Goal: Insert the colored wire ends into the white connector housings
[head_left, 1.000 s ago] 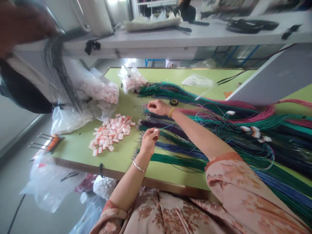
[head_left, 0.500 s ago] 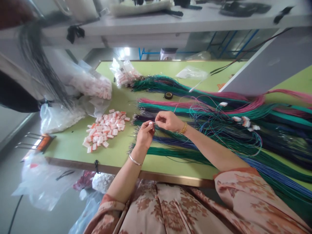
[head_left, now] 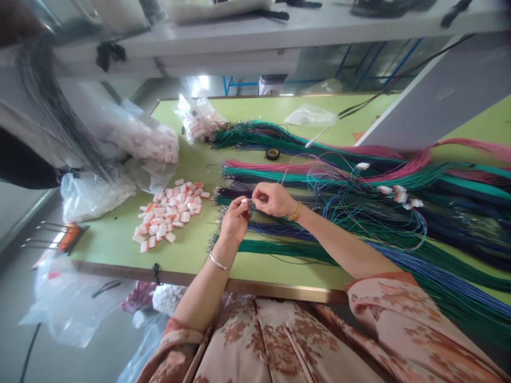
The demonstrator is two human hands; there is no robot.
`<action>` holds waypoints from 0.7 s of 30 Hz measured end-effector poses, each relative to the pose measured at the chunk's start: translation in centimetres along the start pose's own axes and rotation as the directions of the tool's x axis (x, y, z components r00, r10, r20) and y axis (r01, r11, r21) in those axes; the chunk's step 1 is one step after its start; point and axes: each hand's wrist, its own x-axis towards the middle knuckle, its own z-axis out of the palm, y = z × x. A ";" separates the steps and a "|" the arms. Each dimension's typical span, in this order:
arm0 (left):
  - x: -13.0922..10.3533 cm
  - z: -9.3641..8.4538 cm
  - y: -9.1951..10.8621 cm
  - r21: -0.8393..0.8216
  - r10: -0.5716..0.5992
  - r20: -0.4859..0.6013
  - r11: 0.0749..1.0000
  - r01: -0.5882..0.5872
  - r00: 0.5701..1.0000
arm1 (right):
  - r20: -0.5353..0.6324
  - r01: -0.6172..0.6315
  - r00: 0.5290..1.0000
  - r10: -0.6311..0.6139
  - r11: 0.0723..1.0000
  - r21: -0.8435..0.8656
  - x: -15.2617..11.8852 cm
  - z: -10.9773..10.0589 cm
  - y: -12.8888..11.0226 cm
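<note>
Between thumb and fingers, my left hand (head_left: 236,221) pinches a small white connector (head_left: 245,202). Right beside it, my right hand (head_left: 275,200) is closed in a pinch at the connector's right side; a thin wire seems to be between its fingertips, too small to make out fully. Both hands hover over the ends of the wire bundles. A pile of white and orange connectors (head_left: 167,214) lies left of my hands. Green, pink, blue and dark wires (head_left: 287,247) stretch to the right. Several connectors (head_left: 400,194) with wires attached rest on them.
A black tape roll (head_left: 272,153) lies behind my hands on the green table (head_left: 120,242). Plastic bags of connectors (head_left: 151,141) stand at the left. A grey shelf (head_left: 239,40) spans the back, with a slanted panel (head_left: 431,101) at the right. An orange pronged holder (head_left: 68,238) sits at the left edge.
The whole view has shifted slightly, with table items appearing a little further left. My hands keep nearly the same pinch; the fingertips look slightly further apart.
</note>
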 end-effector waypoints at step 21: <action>0.5 0.0 -1.0 0.165 0.127 -0.109 0.980 -0.108 0.986 | 0.017 0.007 1.000 -0.005 0.992 -0.127 -1.0 2.0 0.9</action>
